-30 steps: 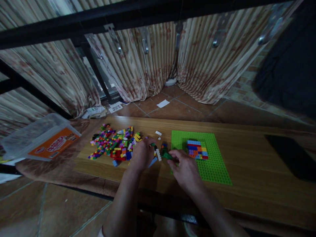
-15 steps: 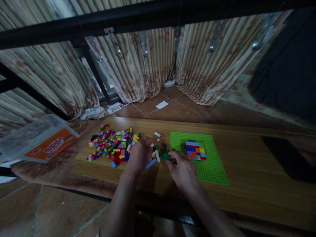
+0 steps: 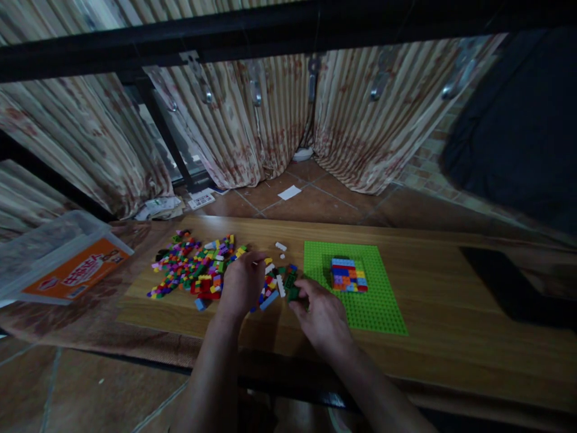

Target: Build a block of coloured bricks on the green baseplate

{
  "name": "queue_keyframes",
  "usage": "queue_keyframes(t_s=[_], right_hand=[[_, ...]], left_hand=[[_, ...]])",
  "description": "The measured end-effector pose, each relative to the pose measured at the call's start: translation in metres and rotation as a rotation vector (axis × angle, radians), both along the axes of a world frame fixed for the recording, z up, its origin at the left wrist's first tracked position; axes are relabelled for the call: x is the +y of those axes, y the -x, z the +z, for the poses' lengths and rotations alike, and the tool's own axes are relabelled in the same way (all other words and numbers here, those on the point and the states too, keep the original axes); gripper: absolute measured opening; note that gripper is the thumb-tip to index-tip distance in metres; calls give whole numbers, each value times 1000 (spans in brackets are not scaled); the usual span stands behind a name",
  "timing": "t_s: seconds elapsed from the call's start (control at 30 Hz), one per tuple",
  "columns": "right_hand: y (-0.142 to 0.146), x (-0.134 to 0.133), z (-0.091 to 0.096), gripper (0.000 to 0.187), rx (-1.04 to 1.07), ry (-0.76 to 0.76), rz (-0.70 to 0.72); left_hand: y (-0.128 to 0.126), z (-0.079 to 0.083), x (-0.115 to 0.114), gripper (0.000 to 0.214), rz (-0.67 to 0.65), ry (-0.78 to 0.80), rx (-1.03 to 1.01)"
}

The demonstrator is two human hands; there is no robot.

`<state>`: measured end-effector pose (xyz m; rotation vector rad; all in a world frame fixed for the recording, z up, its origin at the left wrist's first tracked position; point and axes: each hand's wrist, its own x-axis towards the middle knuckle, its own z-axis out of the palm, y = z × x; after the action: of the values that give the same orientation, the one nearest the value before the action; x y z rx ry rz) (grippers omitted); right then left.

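My right hand [image 3: 322,313] pinches a dark green toy brick [image 3: 293,293] between thumb and fingers, just left of the baseplate. My left hand [image 3: 243,281] is at the right side of the brick pile [image 3: 198,261], fingers curled together; anything in them is hidden. Between my hands lie loose bricks, including a long white brick [image 3: 280,285] and a light blue brick [image 3: 269,300]. On the green studded baseplate [image 3: 383,307] sits a low block of multicoloured bricks [image 3: 349,275].
Everything lies on a long wooden tabletop [image 3: 433,276]. A clear plastic box [image 3: 58,234] with an orange label stands at the left. A dark flat object [image 3: 505,285] lies at the right. Two small white bricks [image 3: 280,246] sit near the far edge.
The view has shifted slightly, so most things appear farther left. My right hand still holds the green brick beside the baseplate. My left hand stays over the pile's right side, its fingers still curled.
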<state>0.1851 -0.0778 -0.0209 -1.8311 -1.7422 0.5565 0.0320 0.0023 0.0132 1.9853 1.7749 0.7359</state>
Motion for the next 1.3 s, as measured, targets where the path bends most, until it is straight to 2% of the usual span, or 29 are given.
queue_keyframes(t_s=[0.2,0.33,0.77,0.87,1.0,1.1,1.17,1.3], right_hand=[[-4,1,2,36,-39,45,65],[-5,2,1,33,-42,69,96],[-9,3,-2,29,-39,42,108],[-9,2,-3,29,-40,40,95],[-8,0,-7,30,-38,27,88],[-8,0,-9,28,-67,27,93],[-8,1,-10,27,-87,28,97],[-9,4,-15,30,-89,8,100]], left_hand=[[3,0,-1,24,-3,-4,13],[1,0,-1,25,-6,5,11],[4,-3,-1,21,-1,-14,-40],[18,0,1,22,50,-34,-119],[58,8,3,29,265,-74,-224],[88,13,-6,28,407,-19,-158],[99,15,-14,25,408,91,-58],[102,13,-26,19,218,241,4]])
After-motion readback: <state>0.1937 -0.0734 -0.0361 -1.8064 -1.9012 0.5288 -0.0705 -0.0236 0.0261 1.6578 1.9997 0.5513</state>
